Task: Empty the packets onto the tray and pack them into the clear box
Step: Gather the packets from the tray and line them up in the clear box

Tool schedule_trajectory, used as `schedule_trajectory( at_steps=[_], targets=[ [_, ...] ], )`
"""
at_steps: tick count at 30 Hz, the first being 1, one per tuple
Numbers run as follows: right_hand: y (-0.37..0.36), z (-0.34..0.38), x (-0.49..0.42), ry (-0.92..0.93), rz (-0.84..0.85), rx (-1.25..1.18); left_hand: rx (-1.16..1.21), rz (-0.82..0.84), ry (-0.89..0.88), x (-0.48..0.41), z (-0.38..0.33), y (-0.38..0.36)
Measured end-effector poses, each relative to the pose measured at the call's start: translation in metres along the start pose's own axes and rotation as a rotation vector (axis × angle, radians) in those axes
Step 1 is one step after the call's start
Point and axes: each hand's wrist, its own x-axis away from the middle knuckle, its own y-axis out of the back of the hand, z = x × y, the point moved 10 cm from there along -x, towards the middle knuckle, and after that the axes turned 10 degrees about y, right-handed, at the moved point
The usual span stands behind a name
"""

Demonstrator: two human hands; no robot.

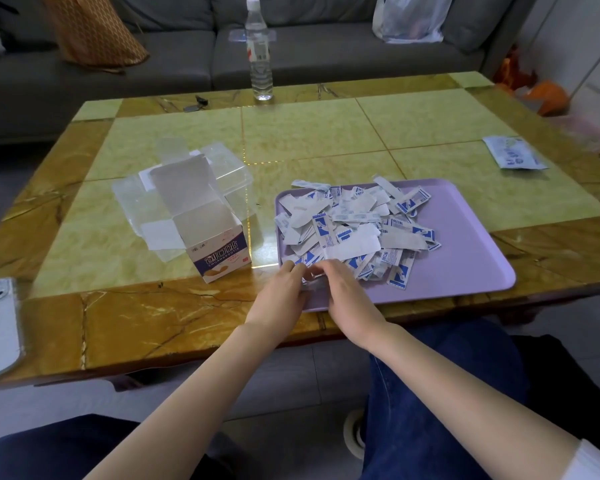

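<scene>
Your left hand (284, 289) and right hand (343, 289) are meeting at the near corner of the smooth lilac plastic tray (465, 261), fingers curling narrowly inward and pinching a few of the flat paper packets (354, 230) between them, though blur is hiding exactly how many. Just beyond your fingertips the rest are lying in a loose, rumpled heap of white and blue rectangles. Left of your left fingers a small cardboard carton (219, 258) is standing with its flaps open, and just behind it the clear box (229, 168), glossy and rectangular, is sitting on the marbled tabletop (326, 140)
</scene>
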Motion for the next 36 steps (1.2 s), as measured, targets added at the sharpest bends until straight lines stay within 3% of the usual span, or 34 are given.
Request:
schedule_trajectory(
  at_steps=[5,9,15,19,28,32,36],
  targets=[
    [0.004,-0.01,-0.002,-0.009,0.056,0.199,-0.03,-0.07,0.029,0.002,0.008,0.007],
    [0.005,-0.008,0.0,0.013,0.012,0.184,-0.012,-0.157,0.047,0.003,0.015,0.014],
    [-0.002,0.005,-0.003,0.146,0.081,0.286,-0.067,-0.135,0.025,0.003,0.014,0.014],
    [-0.001,0.01,-0.008,0.131,0.14,0.304,-0.02,-0.148,0.045,0.005,0.018,0.02],
    [0.017,0.022,-0.031,0.09,0.098,0.288,-0.07,-0.63,0.027,0.026,0.025,0.122],
    [0.016,0.035,-0.05,0.118,0.087,0.281,-0.29,-0.555,0.203,0.015,0.048,0.133],
    [0.012,0.053,-0.06,0.171,0.08,0.28,-0.368,-0.547,0.224,0.016,0.058,0.138]
  ],
)
